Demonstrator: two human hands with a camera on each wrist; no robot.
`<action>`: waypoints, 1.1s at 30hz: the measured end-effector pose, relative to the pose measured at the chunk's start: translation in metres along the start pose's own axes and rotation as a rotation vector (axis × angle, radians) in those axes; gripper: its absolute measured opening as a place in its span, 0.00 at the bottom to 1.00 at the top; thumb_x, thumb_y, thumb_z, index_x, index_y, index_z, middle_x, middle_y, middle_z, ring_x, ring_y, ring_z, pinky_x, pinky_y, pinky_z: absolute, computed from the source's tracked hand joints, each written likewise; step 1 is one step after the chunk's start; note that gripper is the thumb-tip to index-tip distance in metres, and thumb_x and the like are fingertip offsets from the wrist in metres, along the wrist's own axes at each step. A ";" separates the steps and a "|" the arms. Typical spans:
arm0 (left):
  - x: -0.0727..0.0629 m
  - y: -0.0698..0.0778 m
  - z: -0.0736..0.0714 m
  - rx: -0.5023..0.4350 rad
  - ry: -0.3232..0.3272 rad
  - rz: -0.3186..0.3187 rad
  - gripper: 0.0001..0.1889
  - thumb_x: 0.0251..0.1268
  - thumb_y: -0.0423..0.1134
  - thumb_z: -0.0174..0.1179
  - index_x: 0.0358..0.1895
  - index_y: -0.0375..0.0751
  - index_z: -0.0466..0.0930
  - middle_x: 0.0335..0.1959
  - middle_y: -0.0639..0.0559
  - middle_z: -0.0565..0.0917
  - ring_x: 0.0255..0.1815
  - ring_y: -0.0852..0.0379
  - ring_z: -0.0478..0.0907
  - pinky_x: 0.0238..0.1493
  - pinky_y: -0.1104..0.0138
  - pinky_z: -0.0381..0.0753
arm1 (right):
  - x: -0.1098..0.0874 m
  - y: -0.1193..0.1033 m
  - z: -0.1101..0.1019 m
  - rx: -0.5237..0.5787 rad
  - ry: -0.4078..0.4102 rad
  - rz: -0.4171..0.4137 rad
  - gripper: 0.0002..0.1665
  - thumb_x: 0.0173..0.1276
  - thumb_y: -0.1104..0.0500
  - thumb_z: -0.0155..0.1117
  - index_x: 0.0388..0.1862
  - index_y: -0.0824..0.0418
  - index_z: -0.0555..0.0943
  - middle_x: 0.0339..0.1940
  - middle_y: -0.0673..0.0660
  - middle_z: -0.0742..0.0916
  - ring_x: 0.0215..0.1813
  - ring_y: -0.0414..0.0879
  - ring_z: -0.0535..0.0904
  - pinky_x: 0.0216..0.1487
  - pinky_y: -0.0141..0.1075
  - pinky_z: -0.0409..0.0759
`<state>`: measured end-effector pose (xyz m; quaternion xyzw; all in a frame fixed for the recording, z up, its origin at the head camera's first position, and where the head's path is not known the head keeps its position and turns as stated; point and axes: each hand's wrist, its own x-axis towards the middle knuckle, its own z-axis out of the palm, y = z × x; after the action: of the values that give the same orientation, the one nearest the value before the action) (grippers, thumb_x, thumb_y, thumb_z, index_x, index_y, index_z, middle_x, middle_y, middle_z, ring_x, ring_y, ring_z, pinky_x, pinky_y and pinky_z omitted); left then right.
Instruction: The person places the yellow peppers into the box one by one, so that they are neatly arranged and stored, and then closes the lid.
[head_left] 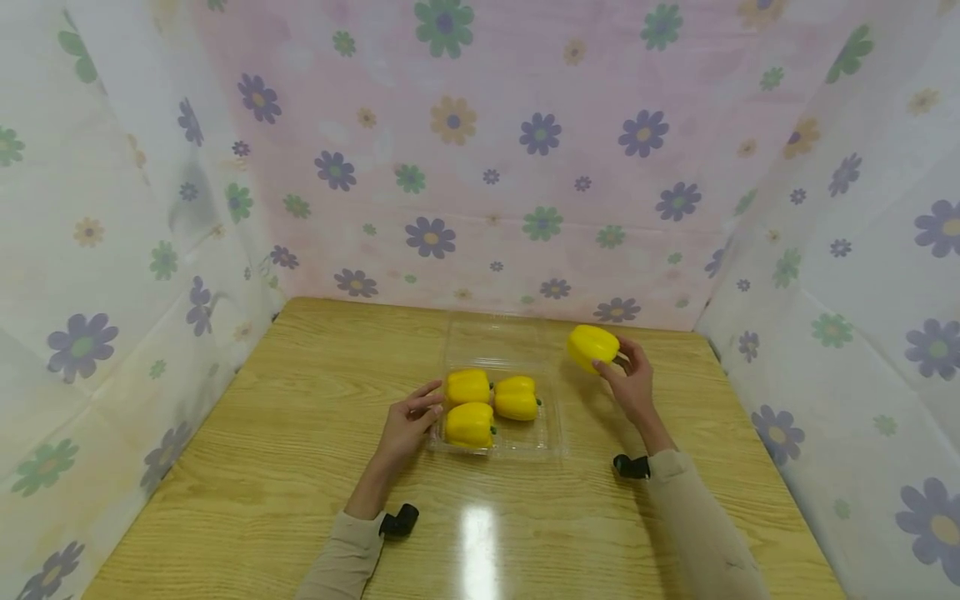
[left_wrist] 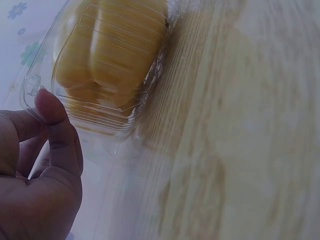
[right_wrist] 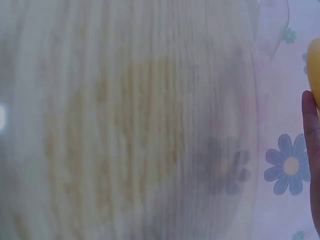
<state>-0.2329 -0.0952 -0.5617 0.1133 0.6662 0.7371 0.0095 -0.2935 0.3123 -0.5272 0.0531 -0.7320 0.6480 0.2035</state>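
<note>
Three yellow bell peppers lie in a clear plastic clamshell box (head_left: 551, 433) on the table: one at the back left (head_left: 467, 387), one at the front left (head_left: 469, 426) and one on the right (head_left: 516, 398). Its transparent lid (head_left: 495, 340) is folded back. My left hand (head_left: 405, 429) pinches the box's left rim between thumb and fingers, as the left wrist view shows close up. To the right of the box, my right hand (head_left: 632, 379) grips another yellow bell pepper (head_left: 592, 347) above the table. Only a sliver of that pepper (right_wrist: 313, 70) shows in the right wrist view.
The wooden table (head_left: 300, 433) has flower-printed cloth walls (head_left: 495, 167) at its back and on both sides. A black wrist camera (head_left: 399, 521) sits at the left cuff, and another black one (head_left: 632, 467) at the right cuff.
</note>
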 end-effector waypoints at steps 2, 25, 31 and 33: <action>0.000 0.000 0.000 -0.001 -0.002 -0.001 0.14 0.73 0.27 0.59 0.56 0.23 0.82 0.74 0.39 0.71 0.26 0.63 0.73 0.24 0.74 0.77 | -0.001 0.004 0.000 0.025 0.010 -0.057 0.36 0.63 0.76 0.69 0.69 0.77 0.69 0.60 0.60 0.77 0.58 0.41 0.75 0.58 0.24 0.75; -0.001 0.000 0.001 0.000 0.018 -0.026 0.13 0.73 0.27 0.59 0.56 0.24 0.83 0.73 0.40 0.72 0.31 0.62 0.74 0.26 0.75 0.75 | -0.049 -0.019 0.015 0.157 -0.167 -0.060 0.33 0.63 0.78 0.65 0.67 0.78 0.68 0.57 0.51 0.81 0.54 0.39 0.80 0.53 0.27 0.82; -0.002 0.001 0.001 -0.011 0.015 -0.013 0.13 0.74 0.27 0.58 0.56 0.23 0.82 0.73 0.40 0.72 0.28 0.62 0.73 0.25 0.75 0.75 | -0.056 -0.023 0.022 0.230 -0.238 -0.106 0.34 0.62 0.80 0.63 0.67 0.80 0.67 0.58 0.51 0.81 0.56 0.40 0.79 0.56 0.28 0.82; -0.002 0.001 0.002 -0.018 0.014 -0.012 0.13 0.74 0.26 0.58 0.56 0.23 0.82 0.73 0.40 0.72 0.28 0.62 0.73 0.25 0.75 0.75 | -0.060 -0.025 0.024 0.258 -0.268 -0.111 0.33 0.62 0.80 0.63 0.68 0.79 0.67 0.59 0.51 0.81 0.56 0.41 0.80 0.54 0.29 0.83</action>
<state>-0.2302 -0.0933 -0.5610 0.1043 0.6602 0.7437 0.0102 -0.2362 0.2737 -0.5280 0.2045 -0.6595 0.7113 0.1312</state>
